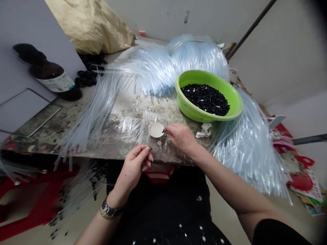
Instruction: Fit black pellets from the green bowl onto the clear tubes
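Note:
My right hand [182,136] pinches a small black piece [165,131] at the rim of a small white round dish [155,130]. My left hand [136,161] is closed in a pinch near the table's front edge, lower and to the left. Something tiny and dark shows at its fingertips, too small to name. A small pale disc [159,143] lies between the hands, just below the dish. Beyond my right hand stands a green basin [182,108] holding a heap of small black pieces [205,99] with a few white bits.
Bundles of clear thin tubes lie at the left [98,109], back [199,54] and right [250,149], some hanging over the edge. A brown bottle [52,76] and a wire frame [38,126] stand left. Crumpled white paper [203,130] lies below the basin. A red stool [33,207] is below left.

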`<action>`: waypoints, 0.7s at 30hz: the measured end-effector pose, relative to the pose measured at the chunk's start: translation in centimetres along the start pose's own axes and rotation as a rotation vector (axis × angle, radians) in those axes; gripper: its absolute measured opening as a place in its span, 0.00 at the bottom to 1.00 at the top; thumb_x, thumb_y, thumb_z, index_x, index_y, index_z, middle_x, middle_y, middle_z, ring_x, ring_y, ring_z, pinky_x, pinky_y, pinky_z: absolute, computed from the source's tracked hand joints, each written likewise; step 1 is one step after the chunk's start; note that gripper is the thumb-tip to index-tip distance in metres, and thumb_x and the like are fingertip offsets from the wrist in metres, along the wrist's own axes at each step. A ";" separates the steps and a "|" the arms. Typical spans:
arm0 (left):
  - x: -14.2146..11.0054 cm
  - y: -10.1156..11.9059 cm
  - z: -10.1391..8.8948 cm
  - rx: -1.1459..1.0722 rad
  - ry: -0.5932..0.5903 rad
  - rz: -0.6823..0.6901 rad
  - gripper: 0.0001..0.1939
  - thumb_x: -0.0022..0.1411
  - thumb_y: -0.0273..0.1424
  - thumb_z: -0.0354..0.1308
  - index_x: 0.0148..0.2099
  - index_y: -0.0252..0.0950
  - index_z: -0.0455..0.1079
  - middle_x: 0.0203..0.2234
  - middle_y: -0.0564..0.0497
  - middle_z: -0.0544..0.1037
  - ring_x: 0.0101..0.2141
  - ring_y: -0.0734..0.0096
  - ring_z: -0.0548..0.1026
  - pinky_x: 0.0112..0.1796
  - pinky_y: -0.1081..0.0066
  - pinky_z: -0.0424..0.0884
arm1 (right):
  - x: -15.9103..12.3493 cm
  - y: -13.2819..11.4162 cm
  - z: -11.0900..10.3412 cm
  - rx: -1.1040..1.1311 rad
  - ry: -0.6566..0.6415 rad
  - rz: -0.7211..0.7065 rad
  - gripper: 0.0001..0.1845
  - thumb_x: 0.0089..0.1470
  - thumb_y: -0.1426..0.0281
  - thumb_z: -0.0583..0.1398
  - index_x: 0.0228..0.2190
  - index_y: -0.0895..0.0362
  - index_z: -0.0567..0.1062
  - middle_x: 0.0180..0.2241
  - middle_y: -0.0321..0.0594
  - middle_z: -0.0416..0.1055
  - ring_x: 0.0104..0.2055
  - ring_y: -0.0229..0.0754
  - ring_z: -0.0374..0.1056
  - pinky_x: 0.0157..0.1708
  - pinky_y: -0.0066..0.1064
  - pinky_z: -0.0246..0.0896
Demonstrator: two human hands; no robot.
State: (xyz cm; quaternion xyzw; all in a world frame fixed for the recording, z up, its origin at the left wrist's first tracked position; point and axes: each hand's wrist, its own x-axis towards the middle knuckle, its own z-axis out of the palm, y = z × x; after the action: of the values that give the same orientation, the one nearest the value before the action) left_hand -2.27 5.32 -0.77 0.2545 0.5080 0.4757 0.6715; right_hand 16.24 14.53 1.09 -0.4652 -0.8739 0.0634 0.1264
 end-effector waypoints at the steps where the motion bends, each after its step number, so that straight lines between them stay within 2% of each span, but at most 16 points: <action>1: 0.0 -0.1 -0.1 -0.001 0.004 -0.009 0.14 0.53 0.39 0.66 0.36 0.34 0.72 0.20 0.55 0.74 0.18 0.81 0.67 0.19 0.83 0.57 | 0.2 0.0 0.0 -0.047 -0.021 -0.007 0.08 0.61 0.75 0.58 0.35 0.60 0.78 0.35 0.45 0.77 0.38 0.44 0.70 0.38 0.31 0.56; 8: 0.0 -0.3 -0.3 -0.009 0.007 -0.021 0.15 0.52 0.40 0.67 0.35 0.34 0.71 0.19 0.55 0.74 0.18 0.81 0.67 0.18 0.83 0.56 | 1.7 -0.6 -0.9 -0.278 -0.170 -0.057 0.10 0.63 0.73 0.55 0.35 0.59 0.77 0.35 0.46 0.75 0.38 0.45 0.67 0.35 0.34 0.49; 15: 0.0 -0.5 -0.4 -0.010 -0.003 -0.023 0.15 0.53 0.40 0.66 0.35 0.34 0.71 0.19 0.55 0.73 0.18 0.82 0.67 0.18 0.83 0.56 | 2.8 -1.0 -0.8 -0.355 -0.244 -0.127 0.11 0.63 0.73 0.54 0.37 0.60 0.77 0.37 0.49 0.74 0.40 0.48 0.67 0.34 0.35 0.51; 21: 0.0 -0.6 -0.5 -0.021 -0.005 -0.025 0.15 0.54 0.40 0.66 0.35 0.34 0.71 0.19 0.55 0.73 0.18 0.82 0.67 0.18 0.84 0.56 | 3.4 -1.7 -0.9 -0.328 -0.319 -0.204 0.12 0.62 0.74 0.54 0.37 0.62 0.78 0.37 0.52 0.74 0.41 0.49 0.67 0.36 0.36 0.54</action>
State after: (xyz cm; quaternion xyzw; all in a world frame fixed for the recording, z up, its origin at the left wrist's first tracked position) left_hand -2.54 4.99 -1.47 0.2422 0.5046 0.4718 0.6813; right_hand 13.27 16.39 2.87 -0.3730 -0.9238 -0.0197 -0.0845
